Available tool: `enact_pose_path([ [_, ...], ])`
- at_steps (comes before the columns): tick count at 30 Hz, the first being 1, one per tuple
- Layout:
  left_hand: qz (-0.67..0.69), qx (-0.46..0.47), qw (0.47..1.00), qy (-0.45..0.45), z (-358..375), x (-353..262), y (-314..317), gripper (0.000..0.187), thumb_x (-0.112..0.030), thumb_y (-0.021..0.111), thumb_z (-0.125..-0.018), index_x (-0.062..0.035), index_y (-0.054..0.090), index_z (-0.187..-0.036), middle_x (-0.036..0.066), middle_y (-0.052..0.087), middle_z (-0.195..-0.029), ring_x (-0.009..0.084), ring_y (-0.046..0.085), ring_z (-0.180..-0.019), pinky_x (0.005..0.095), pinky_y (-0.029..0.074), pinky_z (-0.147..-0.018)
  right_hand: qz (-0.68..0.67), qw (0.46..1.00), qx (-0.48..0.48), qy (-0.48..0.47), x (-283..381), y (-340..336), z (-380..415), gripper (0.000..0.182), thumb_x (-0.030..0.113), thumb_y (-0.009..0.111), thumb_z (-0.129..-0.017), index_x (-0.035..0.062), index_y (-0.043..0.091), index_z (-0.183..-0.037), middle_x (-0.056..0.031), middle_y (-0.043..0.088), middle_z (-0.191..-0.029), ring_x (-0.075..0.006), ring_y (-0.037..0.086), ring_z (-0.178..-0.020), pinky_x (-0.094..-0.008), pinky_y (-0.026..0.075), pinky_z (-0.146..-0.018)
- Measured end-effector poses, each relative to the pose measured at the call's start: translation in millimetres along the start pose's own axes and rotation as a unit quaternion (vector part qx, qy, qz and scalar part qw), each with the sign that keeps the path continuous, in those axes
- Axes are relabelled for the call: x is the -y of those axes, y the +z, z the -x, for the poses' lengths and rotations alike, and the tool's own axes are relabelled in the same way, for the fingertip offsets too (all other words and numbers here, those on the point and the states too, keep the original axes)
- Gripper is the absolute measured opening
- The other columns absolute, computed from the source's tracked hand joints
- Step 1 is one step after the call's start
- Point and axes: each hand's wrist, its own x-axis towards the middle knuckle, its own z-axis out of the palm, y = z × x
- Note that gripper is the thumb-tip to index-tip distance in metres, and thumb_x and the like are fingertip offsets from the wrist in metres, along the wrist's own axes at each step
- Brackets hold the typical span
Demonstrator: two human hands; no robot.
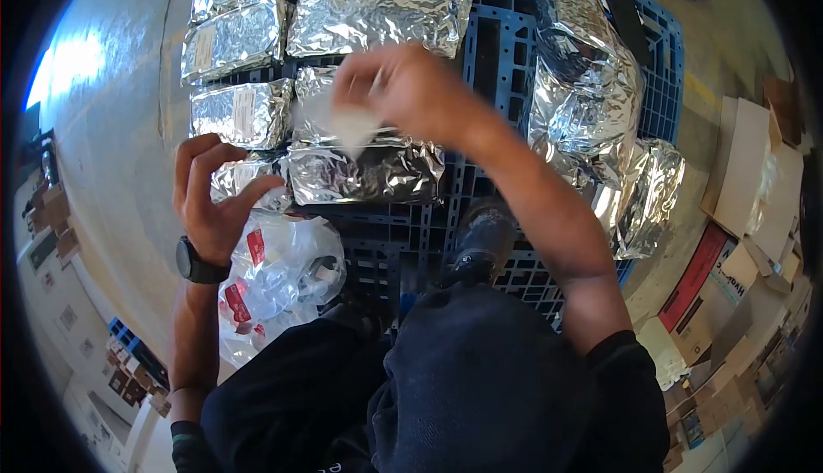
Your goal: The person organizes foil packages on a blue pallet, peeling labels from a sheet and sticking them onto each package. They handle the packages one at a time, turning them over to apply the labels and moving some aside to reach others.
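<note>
While the left hand (210,216) hangs at the left edge of the foil packages (364,174), thumb and fingers apart, the right hand (401,91) is a blur over them! A pale piece (355,126) shows just under its fingertips; whether they clamp it, I cannot tell. Those foil packages sit in rows on the blue pallet (506,53), a clear plastic bag (293,259) near the left wrist.

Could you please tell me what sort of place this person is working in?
It looks like a warehouse or packing area: silver foil packages sit in rows on a blue plastic pallet, and cardboard boxes are piled on the right.
</note>
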Motion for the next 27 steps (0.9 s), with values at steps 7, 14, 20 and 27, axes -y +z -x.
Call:
enact_pose_path([
  [7,0.069,0.044,0.995,-0.061,20.6,2.0,-0.9,0.039,-0.006,0.088,-0.064,-0.0029,0.063,-0.093,0.012,0.062,-0.095,0.027,0.062,-0.089,0.0365,0.05,-0.077,0.111,0.925,-0.349,0.098,-47.9,-87.7,-114.5,0.023,0.023,0.08,-0.076,0.0015,0.073,-0.08,-0.0146,0.071,-0.072,-0.0259,0.068,-0.065,-0.0376,0.051,-0.062],
  [14,0.095,0.054,0.992,-0.068,28.5,1.4,-2.9,0.038,-0.009,0.088,-0.067,-0.0035,0.063,-0.094,0.011,0.063,-0.092,0.0266,0.063,-0.086,0.0368,0.051,-0.073,0.272,0.879,-0.379,0.1,-79.5,-92.0,-135.0,0.026,0.025,0.077,-0.079,0.0007,0.074,-0.088,-0.0217,0.071,-0.087,-0.038,0.069,-0.087,-0.0445,0.053,-0.077],
  [20,0.131,0.097,0.985,-0.06,36.4,5.2,-2.9,0.033,-0.007,0.084,-0.071,-0.0024,0.063,-0.096,0.012,0.063,-0.093,0.0274,0.062,-0.087,0.0369,0.05,-0.076,0.409,0.838,-0.325,0.156,-80.0,-104.0,-133.9,0.038,0.032,0.075,-0.081,0.0013,0.07,-0.103,-0.0235,0.068,-0.105,-0.0405,0.065,-0.099,-0.0444,0.052,-0.086],
  [27,0.149,0.126,0.979,-0.06,38.1,2.3,2.1,0.022,-0.002,0.072,-0.08,-0.0021,0.062,-0.1,0.013,0.062,-0.098,0.0276,0.062,-0.085,0.0368,0.05,-0.076,0.447,0.851,-0.246,0.128,-79.4,-92.9,-106.5,0.05,0.038,0.062,-0.091,0.0156,0.056,-0.135,-0.0293,0.054,-0.129,-0.0398,0.064,-0.105,-0.0464,0.053,-0.087],
])
